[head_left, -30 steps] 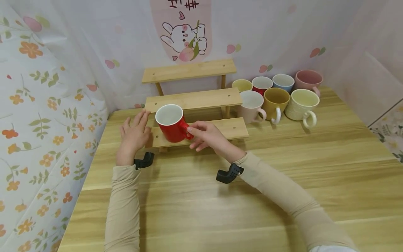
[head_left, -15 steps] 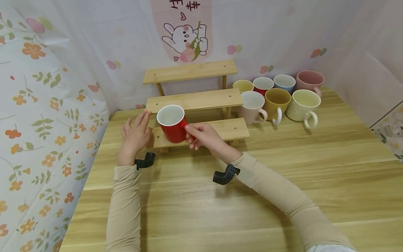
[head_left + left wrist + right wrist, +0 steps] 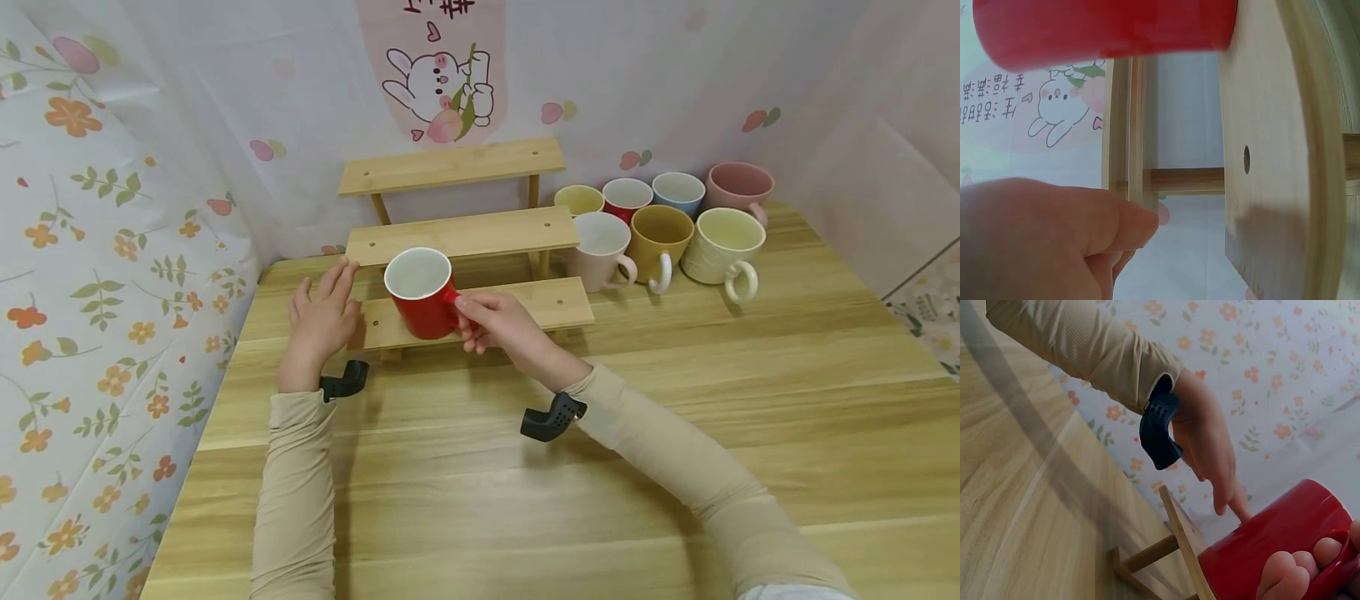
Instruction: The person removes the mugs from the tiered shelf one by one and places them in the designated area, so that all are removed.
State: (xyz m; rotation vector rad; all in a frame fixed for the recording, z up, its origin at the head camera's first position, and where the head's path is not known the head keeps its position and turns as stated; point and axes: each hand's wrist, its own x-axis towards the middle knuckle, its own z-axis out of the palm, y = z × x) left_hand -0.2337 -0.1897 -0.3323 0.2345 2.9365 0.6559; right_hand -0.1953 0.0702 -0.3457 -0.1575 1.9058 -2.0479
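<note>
A red mug (image 3: 423, 315) with a white inside stands upright on the lowest board (image 3: 525, 310) of a three-step wooden rack, left of its middle. My right hand (image 3: 504, 327) grips the mug's handle from the right; curled fingers (image 3: 1291, 575) show at the handle in the right wrist view. My left hand (image 3: 321, 321) is at the rack's left side, fingers extended, its fingertips by the left end of the middle board (image 3: 465, 237). The left wrist view has the mug (image 3: 1104, 25) above this hand (image 3: 1054, 237), a gap between them.
Several mugs crowd the table right of the rack: a pale pink mug (image 3: 600, 250), a mustard mug (image 3: 658, 246) and a cream mug (image 3: 722, 250) in front, others behind. The top board (image 3: 450, 167) stands near the patterned cloth backdrop (image 3: 300, 100). Wooden table (image 3: 450, 500) spreads in front.
The right hand has closed its fingers around the handle, and the mug has shifted slightly right along the lowest board. The left hand stays in about the same place.
</note>
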